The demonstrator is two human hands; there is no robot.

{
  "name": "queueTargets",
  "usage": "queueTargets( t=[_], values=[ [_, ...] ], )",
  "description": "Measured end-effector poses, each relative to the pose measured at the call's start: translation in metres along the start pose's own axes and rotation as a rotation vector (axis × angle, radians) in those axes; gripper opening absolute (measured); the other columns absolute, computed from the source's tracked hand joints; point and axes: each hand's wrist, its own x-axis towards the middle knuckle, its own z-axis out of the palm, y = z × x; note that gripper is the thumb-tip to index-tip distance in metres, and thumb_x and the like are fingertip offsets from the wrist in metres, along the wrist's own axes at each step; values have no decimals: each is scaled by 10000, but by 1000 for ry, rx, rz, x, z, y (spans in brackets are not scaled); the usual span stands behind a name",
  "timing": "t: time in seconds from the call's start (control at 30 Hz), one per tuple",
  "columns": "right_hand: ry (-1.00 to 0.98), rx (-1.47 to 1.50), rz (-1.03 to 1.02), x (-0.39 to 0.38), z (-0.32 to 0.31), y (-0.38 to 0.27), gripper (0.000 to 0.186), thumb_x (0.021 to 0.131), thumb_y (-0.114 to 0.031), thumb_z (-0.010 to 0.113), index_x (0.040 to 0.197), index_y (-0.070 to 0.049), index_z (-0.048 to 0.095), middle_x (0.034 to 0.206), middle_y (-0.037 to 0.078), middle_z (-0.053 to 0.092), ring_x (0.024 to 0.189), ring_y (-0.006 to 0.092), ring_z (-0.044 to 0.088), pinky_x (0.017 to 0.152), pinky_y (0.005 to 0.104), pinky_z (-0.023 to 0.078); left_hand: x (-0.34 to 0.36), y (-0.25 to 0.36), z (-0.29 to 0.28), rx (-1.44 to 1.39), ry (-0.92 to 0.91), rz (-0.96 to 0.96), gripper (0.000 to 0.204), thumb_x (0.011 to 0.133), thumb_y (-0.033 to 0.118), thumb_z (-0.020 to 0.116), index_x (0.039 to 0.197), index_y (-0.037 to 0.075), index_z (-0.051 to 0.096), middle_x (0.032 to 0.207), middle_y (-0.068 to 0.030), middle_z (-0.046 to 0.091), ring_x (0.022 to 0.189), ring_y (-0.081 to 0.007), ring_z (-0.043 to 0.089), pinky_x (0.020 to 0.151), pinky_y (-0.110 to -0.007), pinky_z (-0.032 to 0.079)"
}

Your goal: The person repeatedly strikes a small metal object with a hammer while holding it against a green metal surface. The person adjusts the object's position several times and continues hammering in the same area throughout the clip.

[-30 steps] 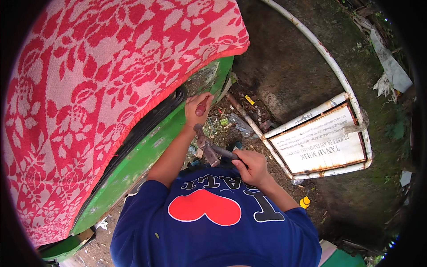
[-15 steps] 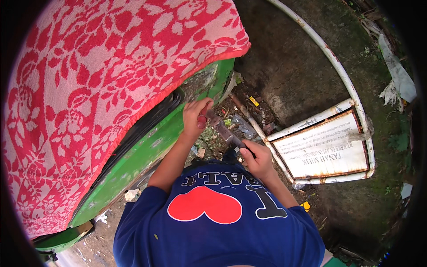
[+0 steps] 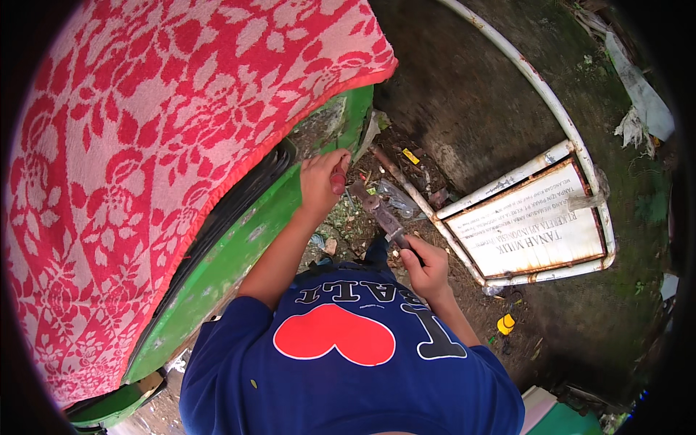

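Observation:
My left hand (image 3: 325, 177) is closed around a red-handled tool (image 3: 338, 181), beside the green panel (image 3: 254, 232). Its far end is hidden by my fingers, so I cannot tell its kind. In my right hand (image 3: 428, 268) is a worn, rusty hammer (image 3: 380, 216), gripped by its dark handle. The hammer's head points up and left, just below and right of the red handle, with a small gap between them. A red and pink floral cloth (image 3: 181, 123) drapes over the green panel, and black strips (image 3: 239, 188) run along under its edge.
On the right, a white pipe frame (image 3: 540, 83) holds a rusty-edged white sign (image 3: 529, 225). Litter, including a clear plastic piece (image 3: 399, 199) and a yellow wrapper (image 3: 411, 156), lies on the dirt ahead. A yellow object (image 3: 506, 324) lies near my right elbow.
The hammer has moved away from the red handle, down and to the right, with my right hand. My left hand keeps its grip and has shifted only slightly.

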Motion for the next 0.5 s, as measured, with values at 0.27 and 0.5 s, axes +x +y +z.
queueTargets(
  t=[0.27, 0.5],
  values=[
    [-55, -132, -77, 14, 9, 0, 227, 910, -213, 667, 1027, -20, 686, 787, 136, 675, 652, 293, 658, 580, 347, 493, 3, -5, 7, 28, -6, 21, 164, 894, 156, 664, 1054, 127, 645, 946, -89, 692, 905, -301, 640, 783, -396, 410],
    [-29, -23, -58, 6, 1, 0, 222, 902, -195, 680, 1024, -10, 689, 792, 139, 680, 647, 297, 652, 589, 339, 496, -3, -3, 8, 3, 14, 10, 176, 886, 133, 659, 1061, 125, 643, 942, -89, 689, 907, -303, 639, 790, -395, 409]
  ],
)
